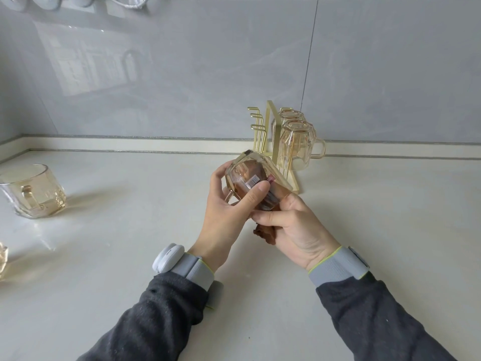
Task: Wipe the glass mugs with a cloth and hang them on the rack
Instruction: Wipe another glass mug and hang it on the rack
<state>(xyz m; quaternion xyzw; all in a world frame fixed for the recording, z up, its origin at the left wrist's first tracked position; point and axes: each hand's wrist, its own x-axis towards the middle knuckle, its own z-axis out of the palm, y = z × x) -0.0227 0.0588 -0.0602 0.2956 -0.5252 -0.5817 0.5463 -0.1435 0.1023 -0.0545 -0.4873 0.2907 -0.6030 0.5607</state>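
Left hand (pixel 229 204) grips a faceted amber glass mug (pixel 250 178), tilted above the middle of the pale bench (pixel 130 243). Right hand (pixel 296 227) clutches a brown cloth (pixel 264 234) against the mug. Near the back edge, a gold wire rack (pixel 270 131) carries two inverted mugs (pixel 296 144).

It looked like a home kitchen. A pale stone counter (pixel 130 256) ran along a wall of large glossy grey tiles (pixel 208 74), with a raised lip where they met. A gold wire rack (pixel 268 126) held upturned glass mugs (pixel 296 144), and another mug (pixel 33 191) stood upright on the counter.
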